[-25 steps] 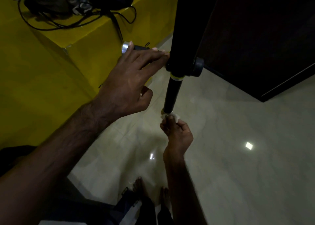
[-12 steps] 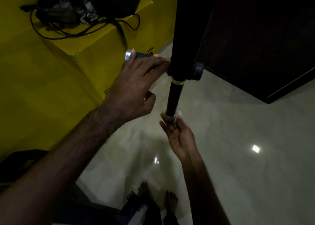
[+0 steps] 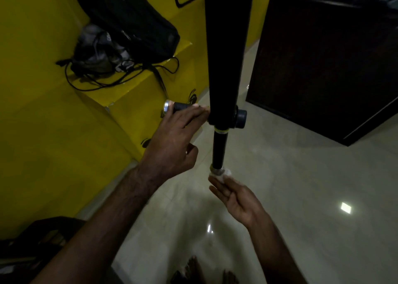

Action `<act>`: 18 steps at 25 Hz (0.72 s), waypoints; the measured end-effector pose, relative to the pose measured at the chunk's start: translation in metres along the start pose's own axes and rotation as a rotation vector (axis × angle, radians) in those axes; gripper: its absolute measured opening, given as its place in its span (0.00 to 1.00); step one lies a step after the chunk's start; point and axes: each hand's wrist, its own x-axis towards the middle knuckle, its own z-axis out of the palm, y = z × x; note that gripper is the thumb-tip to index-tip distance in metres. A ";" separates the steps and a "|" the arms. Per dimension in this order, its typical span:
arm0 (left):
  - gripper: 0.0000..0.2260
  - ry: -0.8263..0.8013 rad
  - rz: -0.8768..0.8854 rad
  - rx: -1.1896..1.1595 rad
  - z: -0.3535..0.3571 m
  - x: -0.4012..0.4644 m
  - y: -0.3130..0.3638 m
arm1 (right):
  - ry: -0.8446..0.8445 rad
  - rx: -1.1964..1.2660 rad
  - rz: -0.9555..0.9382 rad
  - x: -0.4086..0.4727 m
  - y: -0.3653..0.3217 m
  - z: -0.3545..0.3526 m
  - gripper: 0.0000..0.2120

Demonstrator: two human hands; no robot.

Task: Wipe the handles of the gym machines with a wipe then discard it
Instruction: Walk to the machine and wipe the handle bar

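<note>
White wipe (image 3: 224, 174) at centre of frame, pressed against lower handle (image 3: 219, 148) end by flat fingers of right hand (image 3: 235, 196), grip released. Left hand (image 3: 172, 146) curled over side handle (image 3: 178, 107). Probably soft, light, easily dropped; better pinched around the bar.

Left hand (image 3: 172, 141) grips the black side handle (image 3: 182, 106); flat right hand (image 3: 235, 195) presses a white wipe (image 3: 224, 174) under the vertical black handle (image 3: 219, 150).
</note>
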 end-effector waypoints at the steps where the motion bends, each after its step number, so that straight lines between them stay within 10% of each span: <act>1: 0.38 -0.016 -0.010 0.008 -0.003 0.001 0.001 | 0.014 -0.044 -0.013 -0.007 -0.003 -0.003 0.15; 12: 0.32 0.157 -0.393 -0.152 -0.008 -0.024 0.052 | -0.024 -0.737 -0.869 -0.077 -0.105 0.060 0.12; 18: 0.27 0.467 -0.789 -0.483 -0.016 -0.026 0.022 | -0.228 -1.558 -1.639 -0.090 -0.112 0.128 0.10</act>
